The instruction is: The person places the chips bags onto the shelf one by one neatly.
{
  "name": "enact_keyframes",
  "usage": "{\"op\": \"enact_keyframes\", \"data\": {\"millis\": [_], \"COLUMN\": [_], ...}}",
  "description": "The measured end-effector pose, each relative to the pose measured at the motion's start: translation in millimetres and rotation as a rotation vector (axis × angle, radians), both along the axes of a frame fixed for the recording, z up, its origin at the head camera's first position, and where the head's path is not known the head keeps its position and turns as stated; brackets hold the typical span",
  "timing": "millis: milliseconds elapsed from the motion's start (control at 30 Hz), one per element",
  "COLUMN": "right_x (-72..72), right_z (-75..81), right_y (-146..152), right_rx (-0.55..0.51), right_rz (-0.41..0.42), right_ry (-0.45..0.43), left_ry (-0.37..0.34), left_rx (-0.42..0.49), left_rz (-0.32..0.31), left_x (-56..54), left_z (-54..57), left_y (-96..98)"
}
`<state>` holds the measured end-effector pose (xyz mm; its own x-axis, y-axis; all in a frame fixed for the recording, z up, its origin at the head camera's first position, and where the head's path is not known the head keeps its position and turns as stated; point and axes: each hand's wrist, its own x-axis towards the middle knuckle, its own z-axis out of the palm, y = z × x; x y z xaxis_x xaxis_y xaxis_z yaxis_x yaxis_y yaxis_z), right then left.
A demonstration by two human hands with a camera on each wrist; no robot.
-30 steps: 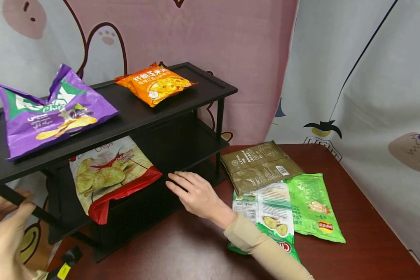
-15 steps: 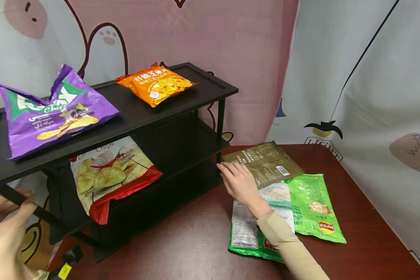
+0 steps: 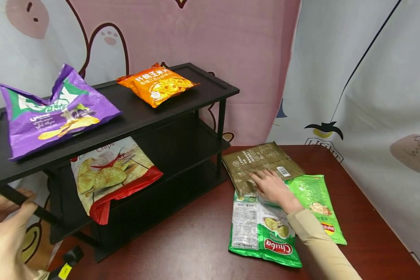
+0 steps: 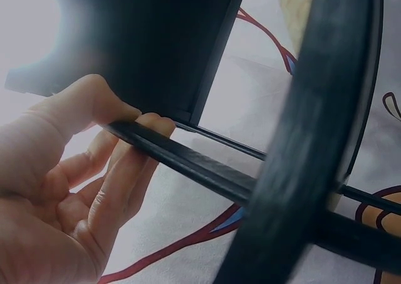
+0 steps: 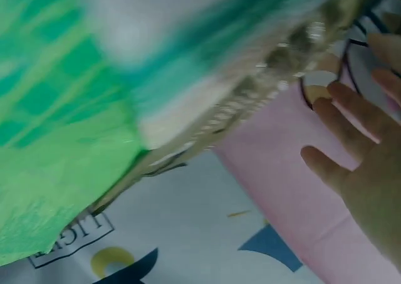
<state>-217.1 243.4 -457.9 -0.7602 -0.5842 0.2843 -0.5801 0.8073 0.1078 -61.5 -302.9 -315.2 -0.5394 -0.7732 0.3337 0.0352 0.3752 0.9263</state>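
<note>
My left hand (image 3: 7, 229) holds a black bar (image 3: 28, 205) at the near left end of a black three-tier shelf (image 3: 217, 83). In the left wrist view, thumb and fingers (image 4: 128, 171) pinch that bar from both sides. Over the table's right part, my right hand (image 3: 271, 186) reaches across the lower edge of a brown snack bag (image 3: 266, 155), its fingers extended. Beneath the hand and forearm lie a green-and-white Chuba chip bag (image 3: 245, 225) and a bright green Lay's bag (image 3: 311, 186). The right wrist view shows spread fingers beside blurred packaging.
On the top shelf sit a purple chip bag (image 3: 61, 116) and an orange corn chip bag (image 3: 159, 83). A red-and-cream chip bag (image 3: 108, 171) leans out of the middle tier. Printed cloth (image 3: 203, 35) hangs behind the reddish-brown table (image 3: 182, 249).
My right hand has moved rightward from the shelf's front edge, over to the brown bag's lower edge. My left hand stays on the shelf bar.
</note>
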Motion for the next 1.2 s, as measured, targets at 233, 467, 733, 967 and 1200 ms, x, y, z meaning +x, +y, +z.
{"op": "enact_keyframes", "data": {"millis": [233,467,733,967,1200], "right_x": [-2.4,-10.5,-15.1,-19.1,-19.4], "right_z": [-14.5,-21.8,-27.5,-28.7,-26.5], "right_y": [16,16,11,10,9], "right_rx": [0.057,0.069,0.125,0.148,0.150], "right_rz": [0.028,0.085,0.110,0.126,0.110], "right_ry": [-0.082,0.006,0.049,0.073,0.064], "left_ry": [-0.032,-0.025,0.008,-0.031,-0.045], "left_rx": [-0.027,-0.004,-0.017,0.017,0.014], "left_rz": [0.003,-0.013,-0.019,-0.014,-0.006], "left_x": [0.0,-0.1,-0.1,0.0,-2.9], "left_z": [-0.8,0.4,0.7,0.4,-12.2], "left_y": [-1.8,-2.6,-0.9,-3.6,-15.1]}}
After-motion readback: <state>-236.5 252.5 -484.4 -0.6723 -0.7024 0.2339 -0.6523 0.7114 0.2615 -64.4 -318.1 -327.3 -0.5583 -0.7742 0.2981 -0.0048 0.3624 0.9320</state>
